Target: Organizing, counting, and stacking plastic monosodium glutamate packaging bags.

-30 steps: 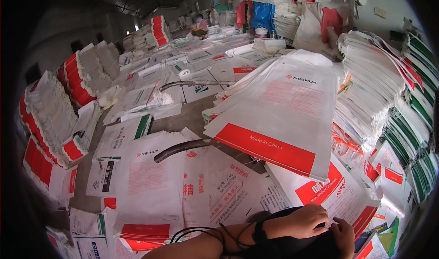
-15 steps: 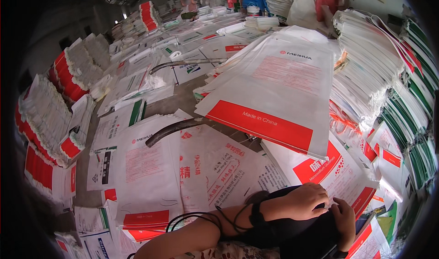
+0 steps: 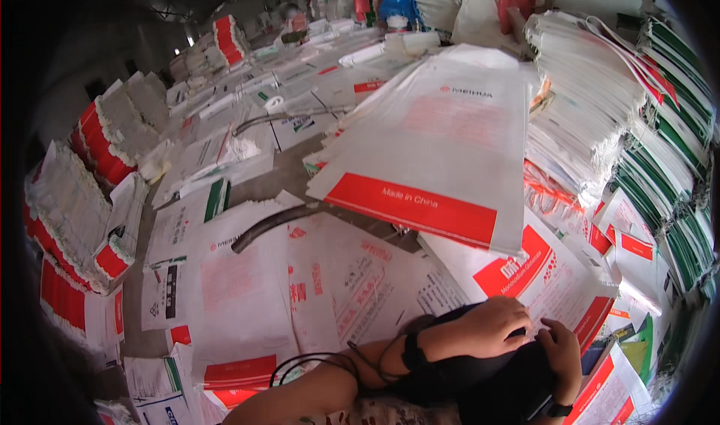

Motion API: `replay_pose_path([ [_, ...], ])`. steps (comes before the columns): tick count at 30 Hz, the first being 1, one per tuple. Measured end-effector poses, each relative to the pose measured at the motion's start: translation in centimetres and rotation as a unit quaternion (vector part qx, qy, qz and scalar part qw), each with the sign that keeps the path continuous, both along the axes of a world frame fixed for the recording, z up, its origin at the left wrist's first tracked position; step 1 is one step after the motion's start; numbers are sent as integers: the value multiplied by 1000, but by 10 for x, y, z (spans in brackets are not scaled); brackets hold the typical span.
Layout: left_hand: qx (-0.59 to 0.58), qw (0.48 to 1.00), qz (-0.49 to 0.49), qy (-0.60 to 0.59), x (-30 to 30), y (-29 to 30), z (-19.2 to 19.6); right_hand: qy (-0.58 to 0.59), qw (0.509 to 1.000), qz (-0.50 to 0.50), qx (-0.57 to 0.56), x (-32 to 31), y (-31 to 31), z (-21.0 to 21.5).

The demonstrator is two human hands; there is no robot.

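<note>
My left hand [image 3: 496, 326] lies over black cloth [image 3: 480, 372] at the lower right, its fingers bent down and close together. Just right of it is my right hand [image 3: 562, 352], also curled, with its fingertips near the left hand's. Whatever the fingers may hold is too small or hidden to make out. A dark band [image 3: 413, 351] circles my left wrist, and a black cable [image 3: 315, 360] loops beside that forearm. Beyond my hands lies a white printed sack [image 3: 555, 275] with red panels. Farther off, a thick pile of flat white sacks [image 3: 427, 140] with a red bottom band slopes toward me.
Tall stacks of folded sacks [image 3: 585, 95] rise on the right, with green-edged ones [image 3: 660, 178] beside them. Red-and-white bundles [image 3: 67, 208] stand at the left. A dark curved bar [image 3: 270, 226] lies across flat sacks. Another person [image 3: 295, 22] appears far back.
The whole view has shifted slightly, so the sacks sit a little farther left in it. My hands stay close together over the black cloth, with little visible change.
</note>
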State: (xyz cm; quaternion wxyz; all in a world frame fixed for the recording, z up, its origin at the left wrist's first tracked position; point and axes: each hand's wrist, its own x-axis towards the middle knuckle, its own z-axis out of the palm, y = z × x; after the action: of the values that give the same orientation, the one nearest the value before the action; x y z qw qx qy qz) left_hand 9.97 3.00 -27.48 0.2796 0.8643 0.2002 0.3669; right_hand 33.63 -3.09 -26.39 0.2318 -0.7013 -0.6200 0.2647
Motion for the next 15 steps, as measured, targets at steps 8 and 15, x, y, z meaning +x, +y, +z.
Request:
replay_pose_path([
  [8,-12,1000,4,22,-3,7,4,-17,1000,1,16,-8,3,5],
  [15,4,999,14,30,-2,2,5,2,1000,1,18,-6,2,2],
])
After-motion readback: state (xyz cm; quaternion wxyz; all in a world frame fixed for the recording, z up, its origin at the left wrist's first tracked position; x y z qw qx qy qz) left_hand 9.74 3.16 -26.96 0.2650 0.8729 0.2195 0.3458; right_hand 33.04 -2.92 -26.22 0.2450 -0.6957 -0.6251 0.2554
